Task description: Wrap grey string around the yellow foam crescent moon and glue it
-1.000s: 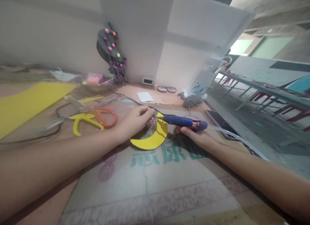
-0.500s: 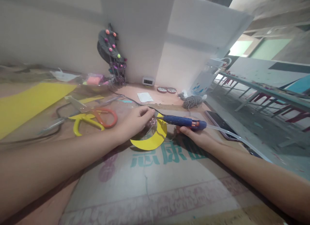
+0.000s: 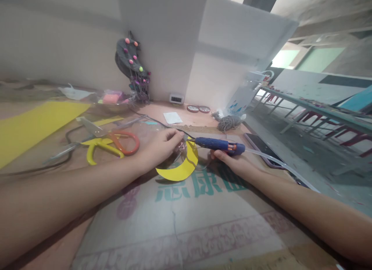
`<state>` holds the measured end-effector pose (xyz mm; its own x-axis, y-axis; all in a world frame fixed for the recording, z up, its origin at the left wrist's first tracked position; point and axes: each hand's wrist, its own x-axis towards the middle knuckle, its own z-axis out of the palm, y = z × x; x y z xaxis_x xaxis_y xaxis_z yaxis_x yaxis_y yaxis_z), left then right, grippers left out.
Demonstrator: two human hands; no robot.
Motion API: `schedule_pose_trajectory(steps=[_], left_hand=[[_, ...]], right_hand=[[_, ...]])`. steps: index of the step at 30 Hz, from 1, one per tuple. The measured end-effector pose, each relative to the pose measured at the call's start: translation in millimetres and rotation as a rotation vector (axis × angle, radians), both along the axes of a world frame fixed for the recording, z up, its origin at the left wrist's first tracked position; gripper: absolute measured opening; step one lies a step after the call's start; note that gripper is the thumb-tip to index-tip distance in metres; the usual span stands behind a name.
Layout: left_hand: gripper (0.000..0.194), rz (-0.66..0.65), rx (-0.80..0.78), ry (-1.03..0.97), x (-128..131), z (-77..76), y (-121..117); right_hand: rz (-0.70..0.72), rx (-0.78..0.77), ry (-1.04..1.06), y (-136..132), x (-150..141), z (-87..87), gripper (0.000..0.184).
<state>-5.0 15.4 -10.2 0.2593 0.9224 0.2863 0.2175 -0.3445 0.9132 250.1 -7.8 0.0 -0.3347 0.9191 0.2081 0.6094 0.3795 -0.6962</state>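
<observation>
My left hand (image 3: 165, 147) is closed, thumb and fingers pinched at the upper end of a yellow crescent (image 3: 178, 172) cut from card or paper; the exact grip is partly hidden. A thin strand of grey yarn crosses the crescent and trails to the right. In my right hand (image 3: 228, 158) lies a blue hot glue gun (image 3: 213, 143), my fingers wrapped round it from below. Its nozzle points left, at the crescent's upper tip near my left fingertips. A clear glue stick (image 3: 267, 157) sticks out of its rear.
Left of my hands lie orange-and-yellow-handled scissors (image 3: 128, 143) and a yellow sheet (image 3: 37, 124). Behind stand a grey yarn-wrapped crescent with beads (image 3: 123, 57) and a small digital clock (image 3: 176, 98). A grey yarn ball (image 3: 229, 122) and a phone (image 3: 263, 148) are at right.
The whole view shifts slightly. Both hands, the glue gun and the crescent keep nearly the same places relative to each other.
</observation>
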Motion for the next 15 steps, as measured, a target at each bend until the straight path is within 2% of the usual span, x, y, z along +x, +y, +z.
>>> schedule_pose_trajectory(steps=[8,15], left_hand=[[0.032,-0.006,-0.022,-0.027,0.9,-1.5,0.9],[0.031,-0.004,-0.042,-0.049,1.1,-4.5,4.1]], right_hand=[[-0.058,0.029,-0.038,-3.3,-2.5,4.8,0.043],[-0.133,0.059,-0.05,-6.8,-4.9,4.7,0.038]])
